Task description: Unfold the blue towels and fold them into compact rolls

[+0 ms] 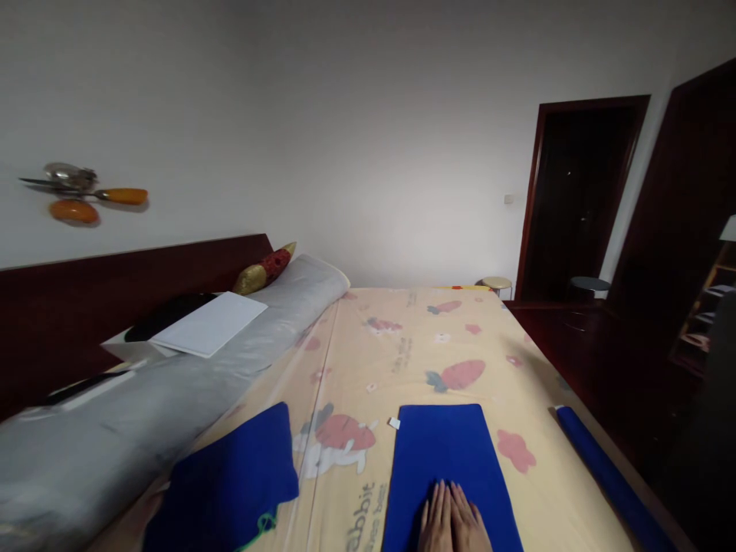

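My left hand (pixel 437 521) and my right hand (pixel 468 523) lie flat side by side, palms down, on a folded blue cloth (pixel 442 437). The fingers are stretched out and point away from me; the wrists are cut off by the bottom edge. A small white tag (pixel 394 422) sticks out from the cloth's left side. Farther left lies a second piece of blue fabric (pixel 230 475) with a green cord (pixel 265 523) at its lower edge. A narrow blue roll or strip (pixel 609 475) runs along the bed's right edge.
The bed is covered by a cream sheet (pixel 414 345) printed with carrots and rabbits. Along the headboard (pixel 143 268) lies a grey padded bolster (pixel 189 399), with a white flat panel (pixel 212 322) and a red-and-gold cushion (pixel 267 268). Stools (pixel 497 284) stand near a dark door (pixel 580 199).
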Available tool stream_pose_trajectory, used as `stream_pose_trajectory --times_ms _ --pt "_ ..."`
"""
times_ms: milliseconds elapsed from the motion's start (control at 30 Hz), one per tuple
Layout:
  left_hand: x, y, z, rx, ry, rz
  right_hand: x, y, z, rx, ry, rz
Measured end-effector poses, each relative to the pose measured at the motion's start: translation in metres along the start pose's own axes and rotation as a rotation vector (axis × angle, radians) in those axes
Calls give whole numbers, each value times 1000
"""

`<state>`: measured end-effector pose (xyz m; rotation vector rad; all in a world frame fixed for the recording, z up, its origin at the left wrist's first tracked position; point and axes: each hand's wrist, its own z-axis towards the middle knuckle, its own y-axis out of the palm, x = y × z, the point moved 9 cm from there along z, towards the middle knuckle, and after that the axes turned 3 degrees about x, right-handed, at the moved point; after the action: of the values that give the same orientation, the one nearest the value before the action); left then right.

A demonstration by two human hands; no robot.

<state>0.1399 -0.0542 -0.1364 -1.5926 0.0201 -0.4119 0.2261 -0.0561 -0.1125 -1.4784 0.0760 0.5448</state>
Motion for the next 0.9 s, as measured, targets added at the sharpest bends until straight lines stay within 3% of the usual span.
stream_pose_trajectory --times_ms 67,133,233,400,500,600,667,767,900 --pt "-2 17 -4 -1 12 10 -1 12 -4 8 -34 6" --pt "-7 13 -14 24 101 16 7 11 -12 47 -70 5" --pt "-23 -22 -35 94 204 40 27 -4 -26 120 -90 -3" --pt "-57 -77 -62 140 198 98 69 -35 -47 150 -19 -10" --pt "-68 -93 -62 2 236 45 84 -47 -51 55 -37 33" --pt "-73 -101 -53 -294 206 15 87 -56 -47 -80 -71 47" --pt "-67 -109 -46 -399 168 68 83 -58 -43 -141 -39 -5" --pt "-35 -117 -39 -345 159 70 57 -51 -40 -154 -41 -55" --pt "23 -87 -45 -355 179 -52 13 -19 -43 -129 -86 -5"
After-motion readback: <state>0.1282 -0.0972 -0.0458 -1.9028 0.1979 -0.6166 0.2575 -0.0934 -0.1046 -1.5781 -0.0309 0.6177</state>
